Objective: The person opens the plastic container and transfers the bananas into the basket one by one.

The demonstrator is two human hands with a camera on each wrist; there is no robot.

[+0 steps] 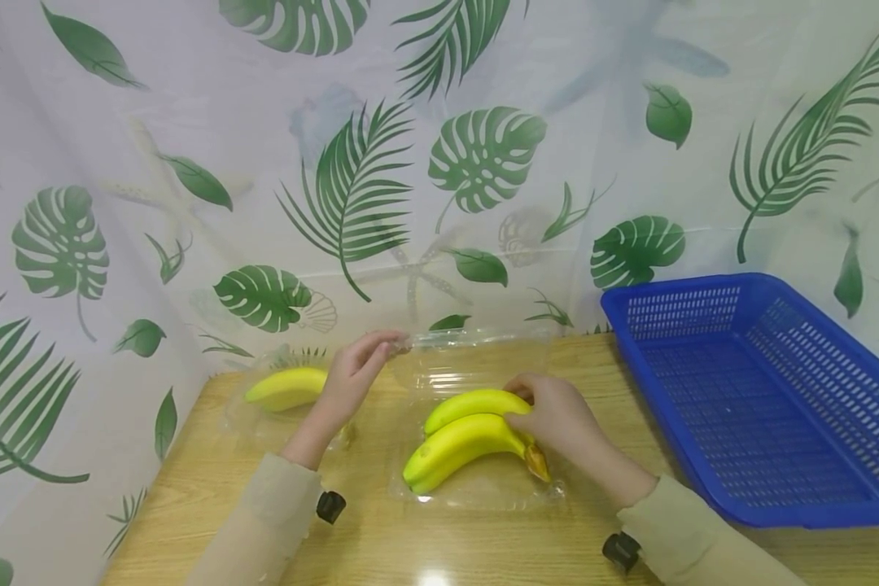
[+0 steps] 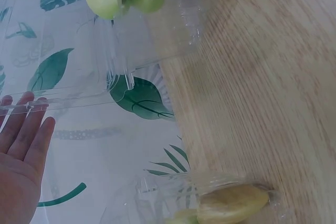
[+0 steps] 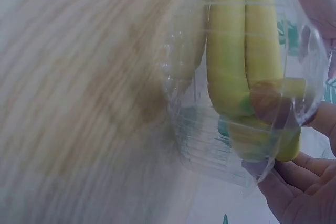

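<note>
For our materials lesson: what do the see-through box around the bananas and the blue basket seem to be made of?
See-through box: thin clear plastic, glossy, probably; the bananas show through its ribbed walls.
Blue basket: likely moulded rigid plastic, smooth; even colour, regular slotted holes.

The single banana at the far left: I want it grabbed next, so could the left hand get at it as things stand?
Probably not directly. The left hand is close by, but it holds up the open lid of the middle clamshell, and the single banana seems enclosed in its own clear container, which would need opening.
</note>
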